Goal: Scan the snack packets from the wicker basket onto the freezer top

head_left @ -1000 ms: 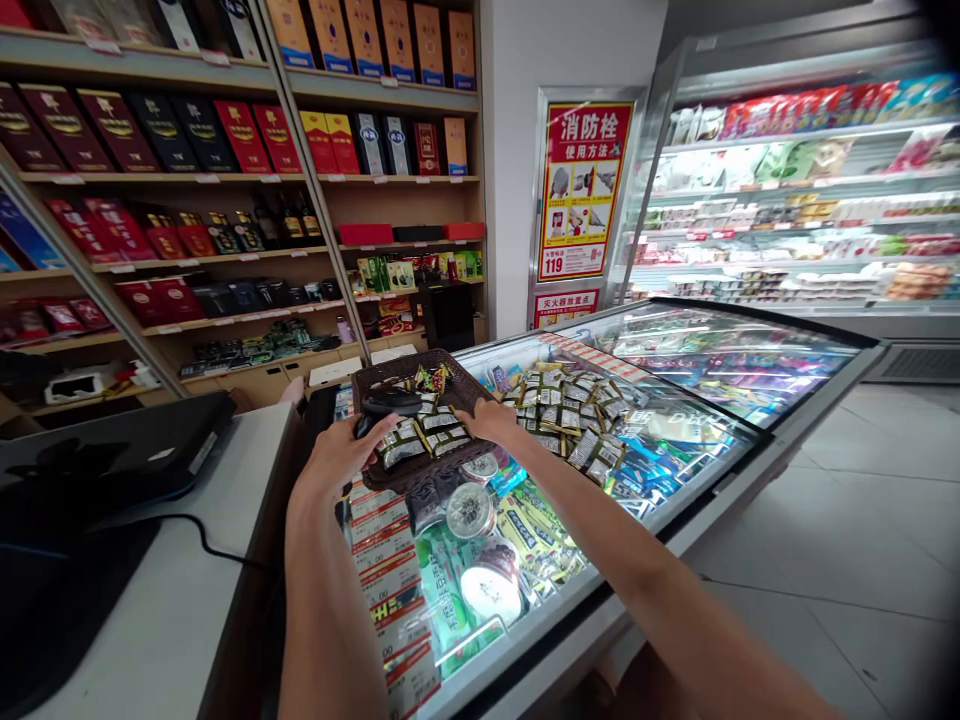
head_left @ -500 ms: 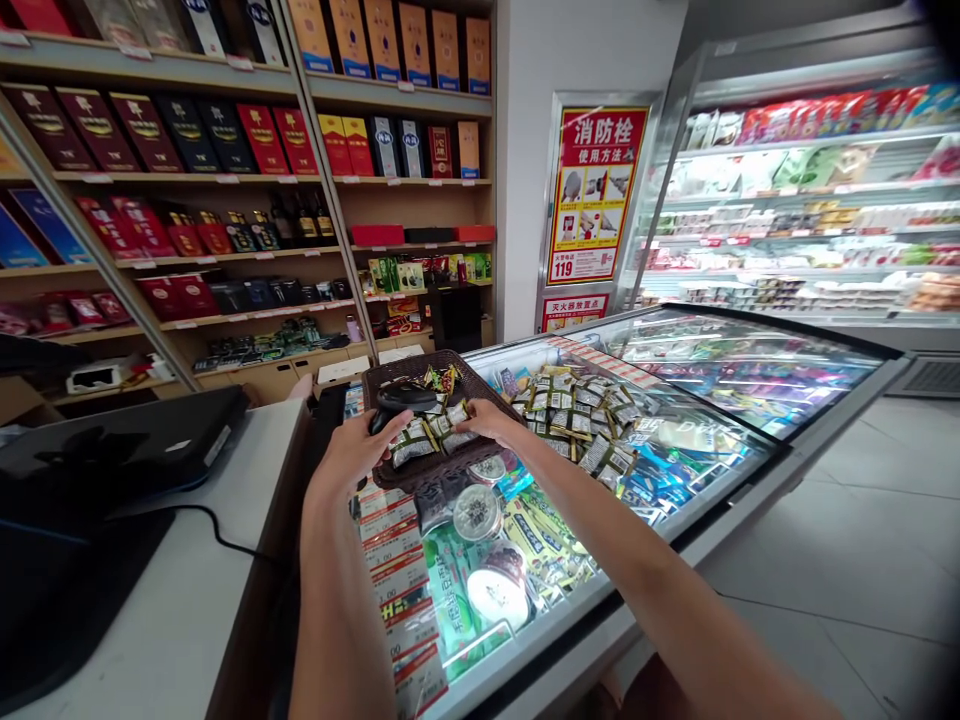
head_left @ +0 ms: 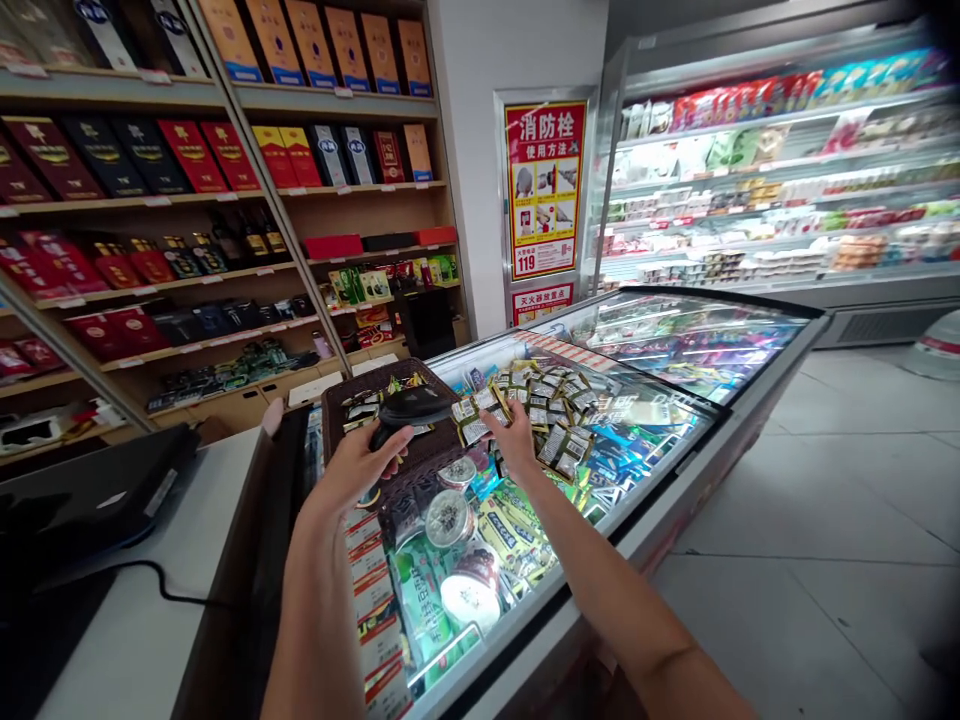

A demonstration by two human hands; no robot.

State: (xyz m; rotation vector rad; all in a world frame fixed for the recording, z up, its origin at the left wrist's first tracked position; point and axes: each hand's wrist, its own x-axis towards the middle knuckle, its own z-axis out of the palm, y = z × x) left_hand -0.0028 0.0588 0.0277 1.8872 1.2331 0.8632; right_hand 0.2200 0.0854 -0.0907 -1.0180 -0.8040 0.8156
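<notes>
My left hand [head_left: 366, 462] is closed around the handle of a black handheld barcode scanner [head_left: 414, 404], held over the brown woven basket [head_left: 439, 448]. Between the fingers of my right hand [head_left: 516, 438] is a small gold-and-white snack packet [head_left: 474, 414], at the basket's right side; it may be more than one. Just beyond this hand, a pile of similar snack packets [head_left: 564, 450] lies on the freezer's glass top. Inside the basket, a few more packets show beside the scanner, which partly hides them.
Beneath the basket and pile is a glass-topped chest freezer [head_left: 637, 540] filled with ice creams. A white counter [head_left: 217, 540] with a black device [head_left: 97, 490] stands at left. Shelves of boxes [head_left: 330, 160] line the back, and a refrigerated display [head_left: 750, 190] stands at right.
My right hand has moved right, out of the basket to the pile's edge, with packets in its fingers. Fewer packets lie in the basket. The view has turned right.
</notes>
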